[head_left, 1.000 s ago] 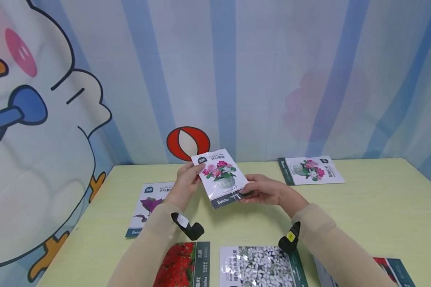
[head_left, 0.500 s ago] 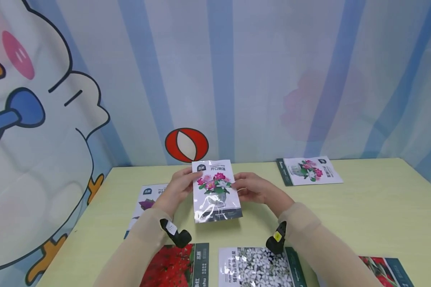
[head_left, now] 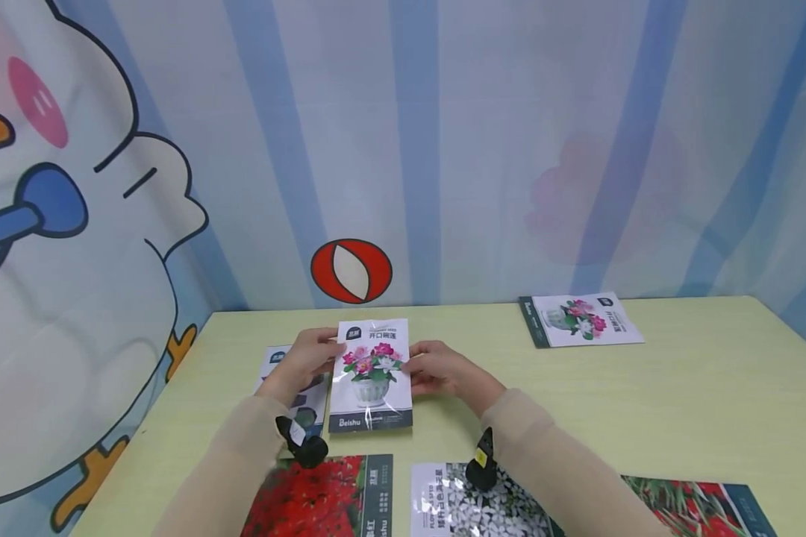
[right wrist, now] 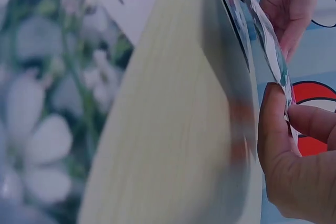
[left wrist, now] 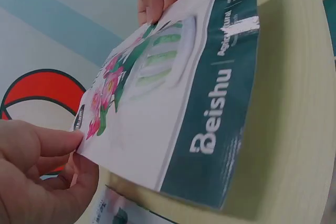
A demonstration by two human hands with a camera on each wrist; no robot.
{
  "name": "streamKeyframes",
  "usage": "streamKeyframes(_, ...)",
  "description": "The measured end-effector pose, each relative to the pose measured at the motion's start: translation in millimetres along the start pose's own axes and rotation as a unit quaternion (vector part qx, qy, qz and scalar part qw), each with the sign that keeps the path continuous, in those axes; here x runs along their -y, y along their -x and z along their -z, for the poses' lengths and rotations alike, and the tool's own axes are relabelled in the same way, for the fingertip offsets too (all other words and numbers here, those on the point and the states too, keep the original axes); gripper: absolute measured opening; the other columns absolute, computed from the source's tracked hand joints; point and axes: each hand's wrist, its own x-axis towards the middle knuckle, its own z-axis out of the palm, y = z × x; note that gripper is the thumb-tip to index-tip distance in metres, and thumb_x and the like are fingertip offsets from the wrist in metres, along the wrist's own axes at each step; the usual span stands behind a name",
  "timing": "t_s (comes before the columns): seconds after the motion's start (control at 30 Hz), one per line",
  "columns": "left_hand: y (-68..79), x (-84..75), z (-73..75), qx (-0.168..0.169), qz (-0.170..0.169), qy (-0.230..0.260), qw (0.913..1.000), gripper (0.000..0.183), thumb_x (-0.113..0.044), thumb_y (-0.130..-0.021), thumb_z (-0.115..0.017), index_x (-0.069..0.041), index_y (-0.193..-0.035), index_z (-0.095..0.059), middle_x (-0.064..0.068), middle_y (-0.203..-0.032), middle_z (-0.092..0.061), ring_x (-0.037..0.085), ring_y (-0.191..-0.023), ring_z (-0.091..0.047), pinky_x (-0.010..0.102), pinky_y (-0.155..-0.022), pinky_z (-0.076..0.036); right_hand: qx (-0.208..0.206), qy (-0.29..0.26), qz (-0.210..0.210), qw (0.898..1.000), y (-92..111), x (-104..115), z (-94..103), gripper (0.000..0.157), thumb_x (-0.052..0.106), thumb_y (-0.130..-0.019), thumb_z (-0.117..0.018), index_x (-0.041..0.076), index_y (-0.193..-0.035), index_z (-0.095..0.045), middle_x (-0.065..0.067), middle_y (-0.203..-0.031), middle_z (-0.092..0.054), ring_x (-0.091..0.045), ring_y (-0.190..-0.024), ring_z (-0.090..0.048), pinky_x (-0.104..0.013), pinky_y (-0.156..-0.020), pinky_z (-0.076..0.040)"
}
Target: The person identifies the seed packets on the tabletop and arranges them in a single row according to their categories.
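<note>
Both hands hold one white seed packet (head_left: 371, 380), printed with pink flowers in a bowl and a dark band at its lower end. My left hand (head_left: 307, 363) pinches its left edge, thumb on the front, as the left wrist view confirms. On the opposite edge, my right hand (head_left: 451, 374) pinches the packet between thumb and fingers (right wrist: 274, 121). It is raised over the table, casting a shadow in the left wrist view. Just left of it, a purple-flower seed packet (head_left: 312, 406) lies partly hidden beneath my left hand and wrist.
A matching pink-flower packet (head_left: 580, 321) lies at the back right of the table (head_left: 698, 403). Along the front are a red-flower packet (head_left: 322, 496), a white-flower packet (head_left: 436, 500) and another red one (head_left: 698, 507) partly behind the right sleeve. A patterned curtain (head_left: 470, 149) hangs behind.
The held packet has moved left and down and turned from tilted to nearly upright. Both hands travelled with it, and the right hand's grip shifted from the lower corner up to the right edge.
</note>
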Motion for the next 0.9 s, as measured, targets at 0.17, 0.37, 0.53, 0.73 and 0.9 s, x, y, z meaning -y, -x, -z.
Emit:
streamKeyframes(0.17,0.9,8.4,0.0,-0.029,-0.011,-0.045,0.9985,0.043,-0.008,-0.093,-0.055,0.001,-0.133,-0.047,0.02,-0.118,-0.056,0.024,-0.091,-0.059,0.036,-0.087,-0.048,-0.022,0.036,0.0,0.999,-5,-4,-5.5,0.028,-0.006,-0.086,-0.055,-0.004,-0.114,-0.052,-0.012,-0.077,-0.059,-0.017,-0.059,-0.056,-0.024,-0.051,-0.053)
streamKeyframes(0.37,0.8,11.1,-5.7,-0.057,-0.014,-0.071,0.9957,0.04,-0.005,-0.09,-0.058,0.001,-0.13,-0.052,0.018,-0.109,-0.057,0.023,-0.087,-0.057,0.024,-0.072,-0.048,-0.032,0.055,-0.008,0.998,-4,-6,-5.5,0.036,-0.007,-0.084,-0.055,-0.005,-0.12,-0.052,-0.012,-0.078,-0.059,-0.017,-0.059,-0.055,-0.027,-0.053,-0.054)
streamKeyframes(0.53,0.7,7.2,-8.8,-0.069,-0.013,-0.088,0.9936,0.04,-0.003,-0.09,-0.058,0.0,-0.129,-0.053,0.017,-0.106,-0.056,0.024,-0.087,-0.054,0.026,-0.073,-0.046,-0.046,0.086,-0.007,0.995,0,-1,-3.9,0.036,-0.001,-0.087,-0.055,-0.006,-0.122,-0.05,-0.014,-0.079,-0.06,-0.016,-0.056,-0.055,-0.023,-0.049,-0.052)
streamKeyframes(0.73,0.8,7.6,-10.5,-0.067,-0.01,-0.094,0.9933,0.04,-0.001,-0.089,-0.059,0.002,-0.128,-0.053,0.017,-0.103,-0.056,0.023,-0.085,-0.054,0.026,-0.073,-0.048,-0.051,0.121,-0.003,0.991,3,2,0.1,0.029,0.003,-0.09,-0.053,-0.006,-0.118,-0.053,-0.015,-0.078,-0.061,-0.016,-0.054,-0.056,-0.023,-0.048,-0.051)
streamKeyframes(0.9,-0.7,11.3,-10.0,-0.067,-0.01,-0.094,0.9933,0.039,0.0,-0.088,-0.06,0.004,-0.126,-0.054,0.017,-0.103,-0.058,0.023,-0.084,-0.054,0.028,-0.075,-0.049,-0.036,0.127,0.006,0.991,5,2,6.9,0.03,0.007,-0.094,-0.05,-0.009,-0.12,-0.053,-0.014,-0.076,-0.059,-0.015,-0.055,-0.056,-0.023,-0.049,-0.052)
